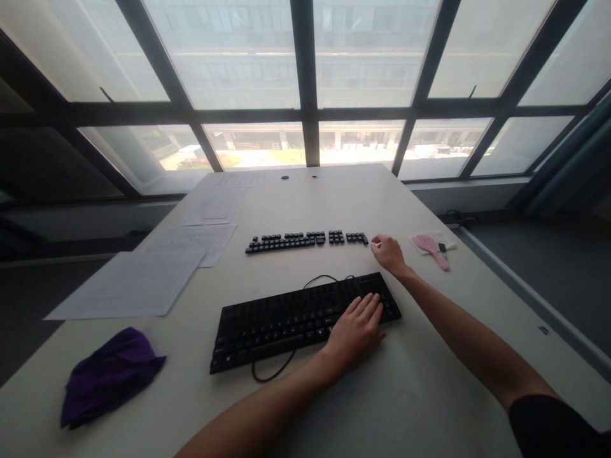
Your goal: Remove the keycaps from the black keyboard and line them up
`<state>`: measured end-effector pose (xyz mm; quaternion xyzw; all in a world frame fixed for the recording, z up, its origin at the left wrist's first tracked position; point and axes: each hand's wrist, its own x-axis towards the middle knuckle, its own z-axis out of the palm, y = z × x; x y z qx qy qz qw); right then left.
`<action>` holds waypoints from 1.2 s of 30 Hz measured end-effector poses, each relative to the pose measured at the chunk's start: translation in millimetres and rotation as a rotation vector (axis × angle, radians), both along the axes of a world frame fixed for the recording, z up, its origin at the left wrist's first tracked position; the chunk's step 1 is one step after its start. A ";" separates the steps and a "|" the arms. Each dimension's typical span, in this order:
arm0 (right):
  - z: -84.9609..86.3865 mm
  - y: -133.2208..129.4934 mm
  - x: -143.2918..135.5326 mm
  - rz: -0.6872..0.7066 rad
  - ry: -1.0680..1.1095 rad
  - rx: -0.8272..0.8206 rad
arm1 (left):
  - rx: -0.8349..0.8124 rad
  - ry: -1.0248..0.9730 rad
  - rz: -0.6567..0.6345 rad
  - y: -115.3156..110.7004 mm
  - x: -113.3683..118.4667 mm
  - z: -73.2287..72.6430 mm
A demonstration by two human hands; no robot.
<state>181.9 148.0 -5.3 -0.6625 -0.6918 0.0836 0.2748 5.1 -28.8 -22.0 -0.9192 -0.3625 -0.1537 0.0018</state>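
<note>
A black keyboard (277, 318) lies slightly turned on the white table in front of me. Keycaps show along its near rows, while its far rows look bare and dark. My left hand (358, 323) rests flat over the keyboard's right part, fingers stretched out. Behind the keyboard, loose black keycaps (286, 242) are set out in rows and small groups. At the right end of those rows is my right hand (387, 253), its fingers pinched together close to the last group (357, 238). Whatever is between those fingertips is too small to make out.
A purple cloth (112, 375) lies at the near left, with printed paper sheets (128, 283) beyond it. To the right are a pink hairbrush (431, 250) and a small black item (442, 247) on a white packet. The keyboard's cable (274, 376) loops out underneath. Windows stand behind the table.
</note>
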 end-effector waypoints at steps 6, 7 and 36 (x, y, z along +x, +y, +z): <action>-7.5 37.8 -22.7 -0.024 -0.034 -0.094 | 0.014 -0.004 -0.001 -1.1 -1.7 0.0; -8.0 38.9 -23.0 -0.027 -0.036 -0.105 | 0.015 -0.004 -0.003 -1.1 -1.8 -0.2; -8.3 -142.6 22.7 -0.011 0.414 -0.183 | -0.011 -0.006 -0.012 0.2 -0.3 -1.8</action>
